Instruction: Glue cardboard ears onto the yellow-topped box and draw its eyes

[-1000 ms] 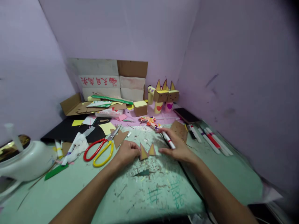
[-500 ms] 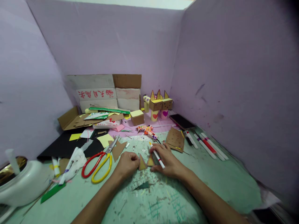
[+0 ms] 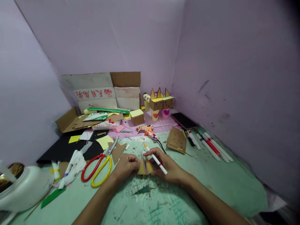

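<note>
Triangles of brown card sat between the fingers of both hands, a left triangle (image 3: 141,169) and a right triangle (image 3: 149,167), side by side with their points away from the person. I could not tell if they lay flat or tipped up.

The left hand (image 3: 126,166) had its thumb and first finger close together at the edge of the left triangle. I could not tell if they pinched it or just touched it. The other left fingers were curled in.

The right hand (image 3: 167,166) held a white marker (image 3: 159,163) in its bent fingers. The marker's yellow tip (image 3: 145,146) poked out past the fingertips, away from the person. The right thumb was down by the right triangle.

Left of the left fingers were big scissors (image 3: 108,153) with one red handle and one yellow handle. Nearer the person than the fingers was a dark green scrap (image 3: 142,189). Past the right fingers was a spotty glue gun (image 3: 152,135) with a black cord. To the right of it, beyond the right fingers, lay a brown card piece (image 3: 177,140).
</note>
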The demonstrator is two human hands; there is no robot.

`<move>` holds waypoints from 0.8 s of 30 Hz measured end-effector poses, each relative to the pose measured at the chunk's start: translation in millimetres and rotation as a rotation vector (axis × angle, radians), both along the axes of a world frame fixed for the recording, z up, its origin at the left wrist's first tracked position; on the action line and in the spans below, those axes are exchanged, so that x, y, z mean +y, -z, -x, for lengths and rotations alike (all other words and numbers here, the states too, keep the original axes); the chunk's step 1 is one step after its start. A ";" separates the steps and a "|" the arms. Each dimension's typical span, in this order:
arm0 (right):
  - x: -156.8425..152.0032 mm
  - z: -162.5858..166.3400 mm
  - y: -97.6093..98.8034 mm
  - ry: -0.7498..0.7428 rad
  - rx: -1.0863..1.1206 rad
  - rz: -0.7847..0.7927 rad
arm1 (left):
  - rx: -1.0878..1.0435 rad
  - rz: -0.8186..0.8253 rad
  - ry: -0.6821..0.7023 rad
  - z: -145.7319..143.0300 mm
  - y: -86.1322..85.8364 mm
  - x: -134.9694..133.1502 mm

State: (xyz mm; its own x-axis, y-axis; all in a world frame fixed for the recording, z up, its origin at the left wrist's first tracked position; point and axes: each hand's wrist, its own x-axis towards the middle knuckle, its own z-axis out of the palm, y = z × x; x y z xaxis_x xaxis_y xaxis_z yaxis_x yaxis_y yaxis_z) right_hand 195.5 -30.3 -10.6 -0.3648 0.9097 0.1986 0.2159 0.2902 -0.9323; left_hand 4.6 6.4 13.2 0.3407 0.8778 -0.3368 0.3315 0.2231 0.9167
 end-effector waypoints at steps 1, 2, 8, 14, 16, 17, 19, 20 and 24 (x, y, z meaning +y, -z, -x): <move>-0.4 0.8 0.0 -0.005 0.016 0.004 | -0.001 0.001 -0.003 -0.6 -0.4 0.0; -0.7 1.4 0.2 -0.009 0.028 0.004 | -0.001 0.001 -0.006 -1.1 -0.7 0.1; 0.8 2.3 4.9 -0.003 0.058 0.023 | 0.016 -0.014 -0.009 -2.6 -0.4 0.1; 3.1 0.6 8.6 0.016 0.048 0.036 | 0.053 -0.043 -0.007 1.7 3.4 -0.2; 3.2 0.4 9.4 0.038 0.044 0.028 | 0.084 -0.067 -0.011 4.0 4.9 0.2; 3.1 0.7 9.8 0.051 0.040 0.023 | 0.104 -0.086 -0.013 4.8 5.8 0.4; 2.7 1.8 10.4 0.076 0.035 0.010 | 0.148 -0.132 -0.016 5.3 7.3 0.3; 2.3 2.5 10.4 0.087 0.032 0.003 | 0.171 -0.155 -0.014 5.2 7.9 0.0; -1.1 4.7 7.1 0.127 0.005 -0.063 | 0.244 -0.249 -0.031 5.9 5.2 -3.6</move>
